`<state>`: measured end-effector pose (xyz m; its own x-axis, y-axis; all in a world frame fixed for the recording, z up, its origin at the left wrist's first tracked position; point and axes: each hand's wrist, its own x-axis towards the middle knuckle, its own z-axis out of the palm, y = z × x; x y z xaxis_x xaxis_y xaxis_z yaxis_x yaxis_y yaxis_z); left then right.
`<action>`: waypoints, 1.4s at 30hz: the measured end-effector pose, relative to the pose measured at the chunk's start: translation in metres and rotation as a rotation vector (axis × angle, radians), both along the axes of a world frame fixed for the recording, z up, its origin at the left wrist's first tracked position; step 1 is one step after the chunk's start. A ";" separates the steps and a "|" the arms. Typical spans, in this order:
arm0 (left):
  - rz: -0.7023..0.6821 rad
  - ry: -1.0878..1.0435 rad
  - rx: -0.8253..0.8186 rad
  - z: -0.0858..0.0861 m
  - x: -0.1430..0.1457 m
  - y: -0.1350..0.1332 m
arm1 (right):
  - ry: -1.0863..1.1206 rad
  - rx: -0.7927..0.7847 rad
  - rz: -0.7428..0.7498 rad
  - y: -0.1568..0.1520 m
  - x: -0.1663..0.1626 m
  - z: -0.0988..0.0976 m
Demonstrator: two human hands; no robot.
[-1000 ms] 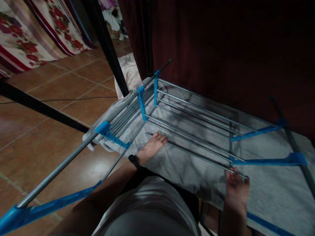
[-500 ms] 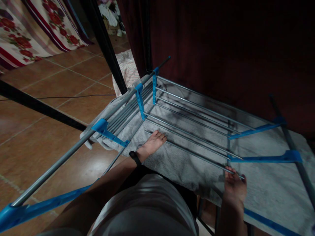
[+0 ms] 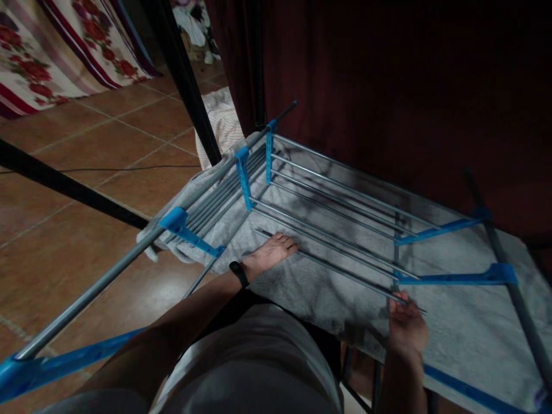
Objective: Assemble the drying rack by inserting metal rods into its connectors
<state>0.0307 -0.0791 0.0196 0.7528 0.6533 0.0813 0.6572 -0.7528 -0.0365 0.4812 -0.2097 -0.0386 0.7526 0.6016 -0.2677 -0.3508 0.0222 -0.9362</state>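
Observation:
A loose metal rod (image 3: 340, 269) lies across in front of me, slanting down to the right. My left hand (image 3: 276, 250), with a black band on its wrist, is wrapped over the rod near its left end. Near the right end, my right hand (image 3: 407, 322) grips it from below, palm up. Around the rod stands a partly assembled drying rack with grey tubes (image 3: 107, 280) and blue plastic brackets (image 3: 244, 178). Several thin rods (image 3: 332, 201) span between its two sides, just beyond the one I hold.
A grey blanket (image 3: 466, 322) covers the surface under the rack. Dark metal posts (image 3: 190, 80) rise at the left, above a tiled floor (image 3: 142, 138) with a thin cable. A dark red curtain (image 3: 366, 86) hangs behind; a floral cloth (image 3: 64, 52) hangs at the far left.
My left hand has shifted slightly right along the rod. The right hand still grips near the other end, its fingers turned a little. The rack's right side has moved slightly left in view.

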 end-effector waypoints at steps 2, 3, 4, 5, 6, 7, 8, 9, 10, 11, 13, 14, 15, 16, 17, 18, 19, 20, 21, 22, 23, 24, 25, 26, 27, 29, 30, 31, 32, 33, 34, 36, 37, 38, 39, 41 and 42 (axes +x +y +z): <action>-0.008 0.007 0.036 0.000 0.001 0.001 | 0.079 -0.006 -0.052 0.003 -0.004 -0.001; -0.011 0.009 0.049 -0.001 0.000 0.001 | 0.106 -0.002 -0.064 0.004 -0.006 -0.001; -0.014 0.010 0.055 -0.002 0.000 0.001 | 0.114 0.008 -0.061 0.005 -0.009 -0.002; -0.016 0.011 0.057 -0.003 -0.001 0.002 | 0.117 0.020 -0.055 0.007 -0.011 -0.001; -0.017 0.013 0.058 -0.004 -0.001 0.002 | 0.121 0.030 -0.056 0.008 -0.013 -0.001; -0.017 0.012 0.060 -0.005 -0.002 0.003 | 0.128 0.033 -0.055 0.009 -0.015 0.000; -0.018 0.009 0.063 -0.006 -0.003 0.004 | 0.134 0.031 -0.056 0.010 -0.017 0.001; -0.019 0.004 0.066 -0.007 -0.004 0.005 | 0.141 0.027 -0.059 0.010 -0.018 0.002; -0.019 -0.003 0.070 -0.008 -0.005 0.006 | 0.148 0.019 -0.057 0.010 -0.019 0.003; -0.017 -0.011 0.074 -0.009 -0.005 0.006 | 0.153 0.009 -0.052 0.010 -0.021 0.005; -0.010 -0.024 0.071 -0.011 -0.007 0.007 | 0.156 -0.008 -0.031 0.009 -0.024 0.008; -0.007 -0.030 0.065 -0.012 -0.008 0.006 | 0.156 -0.012 -0.020 0.008 -0.025 0.009; 0.002 -0.039 0.059 -0.012 -0.010 0.006 | 0.157 -0.012 -0.012 0.007 -0.028 0.010; 0.013 -0.049 0.053 -0.013 -0.011 0.005 | 0.157 -0.009 -0.009 0.007 -0.031 0.010; 0.024 -0.063 0.046 -0.015 -0.012 0.004 | 0.153 -0.002 -0.008 0.007 -0.034 0.010; 0.039 -0.079 0.038 -0.016 -0.014 0.003 | 0.149 0.006 -0.005 0.007 -0.038 0.010; 0.045 -0.097 0.024 -0.018 -0.015 0.003 | 0.144 0.012 -0.001 0.008 -0.042 0.009; 0.052 -0.117 0.003 -0.021 -0.017 0.003 | 0.135 0.017 0.001 0.009 -0.046 0.008; 0.059 -0.139 -0.023 -0.024 -0.019 0.004 | 0.130 0.021 0.002 0.011 -0.050 0.007; 0.063 -0.162 -0.053 -0.026 -0.020 0.005 | 0.126 0.024 0.003 0.013 -0.054 0.005; 0.072 -0.184 -0.079 -0.029 -0.022 0.007 | 0.126 0.024 0.005 0.014 -0.058 0.005; 0.083 -0.206 -0.095 -0.031 -0.024 0.008 | 0.130 0.031 0.013 0.016 -0.062 0.004; 0.093 -0.227 -0.102 -0.033 -0.025 0.010 | 0.136 0.037 0.016 0.017 -0.065 0.004; 0.106 -0.249 -0.099 -0.035 -0.027 0.012 | 0.145 0.043 0.019 0.018 -0.068 0.004; 0.115 -0.274 -0.092 -0.036 -0.028 0.014 | 0.155 0.050 0.018 0.018 -0.071 0.006; 0.133 -0.324 -0.074 -0.036 -0.030 0.016 | 0.190 0.054 0.012 0.019 -0.075 0.009; 0.140 -0.341 -0.067 -0.035 -0.031 0.017 | 0.211 0.053 0.012 0.019 -0.077 0.011; 0.147 -0.352 -0.060 -0.033 -0.032 0.018 | 0.231 0.050 0.014 0.020 -0.078 0.012; 0.154 -0.357 -0.053 -0.032 -0.032 0.019 | 0.245 0.049 0.021 0.020 -0.079 0.013; 0.159 -0.358 -0.046 -0.031 -0.033 0.020 | 0.252 0.048 0.029 0.021 -0.080 0.014; 0.158 -0.357 -0.041 -0.029 -0.033 0.020 | 0.251 0.050 0.037 0.021 -0.080 0.014; 0.143 -0.358 -0.038 -0.027 -0.033 0.022 | 0.241 0.071 0.053 0.022 -0.080 0.013; 0.134 -0.359 -0.038 -0.026 -0.033 0.022 | 0.241 0.087 0.059 0.022 -0.080 0.013; 0.128 -0.360 -0.037 -0.026 -0.033 0.022 | 0.249 0.103 0.065 0.021 -0.080 0.012; 0.124 -0.360 -0.037 -0.027 -0.033 0.022 | 0.261 0.117 0.068 0.021 -0.080 0.011; 0.125 -0.361 -0.035 -0.028 -0.034 0.023 | 0.288 0.125 0.065 0.021 -0.080 0.011; 0.128 -0.363 -0.033 -0.029 -0.035 0.022 | 0.296 0.120 0.065 0.020 -0.081 0.011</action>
<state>-0.0046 -0.0567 -0.0095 0.5910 0.7469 0.3047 0.7118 -0.6606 0.2387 0.4007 -0.1896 -0.0277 0.6117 0.6862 -0.3937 -0.6116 0.0945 -0.7855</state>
